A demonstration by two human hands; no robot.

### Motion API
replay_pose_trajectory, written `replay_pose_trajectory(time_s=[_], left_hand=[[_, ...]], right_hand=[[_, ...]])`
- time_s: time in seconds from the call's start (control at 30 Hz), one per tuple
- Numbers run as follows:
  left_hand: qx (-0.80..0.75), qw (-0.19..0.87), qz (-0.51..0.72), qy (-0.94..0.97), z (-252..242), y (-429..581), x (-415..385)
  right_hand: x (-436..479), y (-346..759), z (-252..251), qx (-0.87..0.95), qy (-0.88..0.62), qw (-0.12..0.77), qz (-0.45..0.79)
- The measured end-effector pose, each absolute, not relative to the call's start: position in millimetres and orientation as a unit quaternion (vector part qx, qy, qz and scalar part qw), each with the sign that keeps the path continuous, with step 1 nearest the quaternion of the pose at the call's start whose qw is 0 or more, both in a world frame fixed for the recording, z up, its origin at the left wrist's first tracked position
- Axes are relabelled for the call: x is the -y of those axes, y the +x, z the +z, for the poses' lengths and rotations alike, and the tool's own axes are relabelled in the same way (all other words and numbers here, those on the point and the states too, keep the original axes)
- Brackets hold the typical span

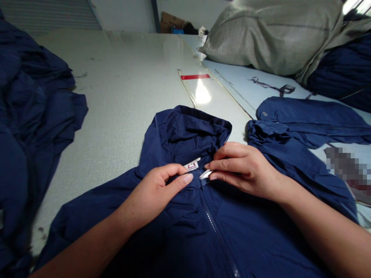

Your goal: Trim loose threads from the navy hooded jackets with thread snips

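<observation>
A navy hooded jacket lies flat on the pale table, its hood pointing away from me and its zipper closed up to the collar. A small white neck label shows inside the collar. My left hand pinches the collar fabric just left of the zipper top, thumb pressed against curled fingers. My right hand pinches a small silvery zipper pull at the top of the zipper. The jacket's right sleeve bunches beside my right wrist.
A heap of navy garments fills the left side. Another folded navy piece lies at the right. A large grey sack rests at the back right on more navy cloth. A red tape strip marks the table seam.
</observation>
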State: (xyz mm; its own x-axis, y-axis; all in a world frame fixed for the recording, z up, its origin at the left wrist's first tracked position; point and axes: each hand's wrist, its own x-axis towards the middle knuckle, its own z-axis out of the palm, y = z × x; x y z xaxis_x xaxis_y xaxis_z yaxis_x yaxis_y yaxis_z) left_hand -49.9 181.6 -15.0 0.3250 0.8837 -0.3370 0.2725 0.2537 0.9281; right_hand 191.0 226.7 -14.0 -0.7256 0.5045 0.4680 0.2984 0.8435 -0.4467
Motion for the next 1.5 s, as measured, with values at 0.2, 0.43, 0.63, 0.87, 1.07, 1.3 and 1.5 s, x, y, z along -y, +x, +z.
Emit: replay_pose_trajectory(time_s=[0.2,0.43,0.63,0.87,1.07,1.3,1.5], left_hand=[[-0.518,0.593,0.255,0.562,-14.5,-49.8,-182.3],[-0.514,0.583,0.24,0.582,-17.5,-51.4,-183.4],[-0.5,0.59,0.236,0.589,-18.2,-52.2,-184.0],[-0.492,0.629,0.243,0.551,-16.1,-52.0,-184.6],[-0.49,0.635,0.242,0.547,-15.9,-52.5,-184.3],[-0.489,0.625,0.23,0.563,-16.7,-53.3,-185.1],[-0.487,0.623,0.229,0.568,-18.4,-54.0,-185.2]], right_hand=[[-227.6,192.3,-13.7,0.905,-0.224,0.297,0.207],[-230.1,193.5,-15.0,0.913,-0.207,0.29,0.198],[-230.9,192.5,-13.7,0.917,-0.19,0.291,0.193],[-231.9,190.8,-14.9,0.921,-0.178,0.296,0.182],[-231.3,190.0,-14.9,0.923,-0.174,0.296,0.172],[-231.2,188.9,-13.7,0.936,-0.165,0.281,0.137],[-231.2,188.3,-13.9,0.934,-0.162,0.288,0.134]])
